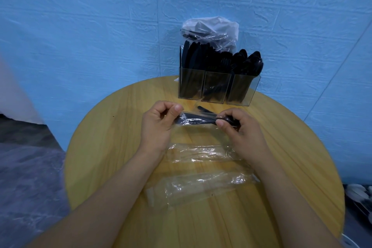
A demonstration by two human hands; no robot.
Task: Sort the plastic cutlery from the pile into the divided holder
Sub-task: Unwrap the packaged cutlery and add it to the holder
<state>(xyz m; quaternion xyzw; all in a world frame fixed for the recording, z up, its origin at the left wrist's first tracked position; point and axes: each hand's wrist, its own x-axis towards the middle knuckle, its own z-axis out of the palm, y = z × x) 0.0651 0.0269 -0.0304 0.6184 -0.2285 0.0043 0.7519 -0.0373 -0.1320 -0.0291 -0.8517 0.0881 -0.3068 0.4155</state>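
Note:
A clear divided holder (216,91) stands at the far edge of the round wooden table (112,137), its three compartments packed with black knives, forks and spoons. In front of it I hold a clear wrapper with black cutlery (198,120) inside, just above the table. My left hand (159,125) pinches the wrapper's left end. My right hand (239,129) grips its right end, fingers curled round the black piece there. Another black utensil (203,109) lies on the table just behind the wrapper.
A plastic bag of more black cutlery (211,30) leans behind the holder against the blue wall. Several empty clear wrappers (201,153) (201,187) lie on the table between my forearms. White and dark items (360,193) sit off the table at the right.

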